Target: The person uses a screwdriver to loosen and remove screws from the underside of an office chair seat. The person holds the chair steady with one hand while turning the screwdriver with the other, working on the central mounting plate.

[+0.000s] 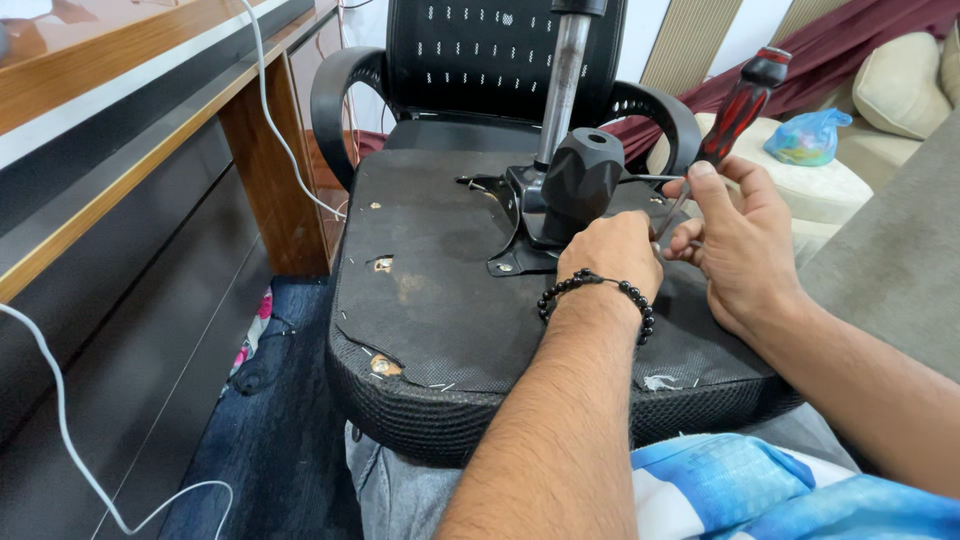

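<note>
Screwdriver [742, 100], glossy red-and-black handle, gripped upright in right hand [735, 250]; left hand [612, 252] fisted on metal bracket [520, 215] of frayed chair underside [440, 290].

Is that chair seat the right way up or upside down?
Upside down. The chair seat shows its torn black underside, with the metal plate and the silver post sticking up from it, as it rests on the person's lap.

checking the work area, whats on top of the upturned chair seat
A black metal bracket with a steel post and black knob; the left hand covers the bracket's near side, hiding any screws there.
</note>
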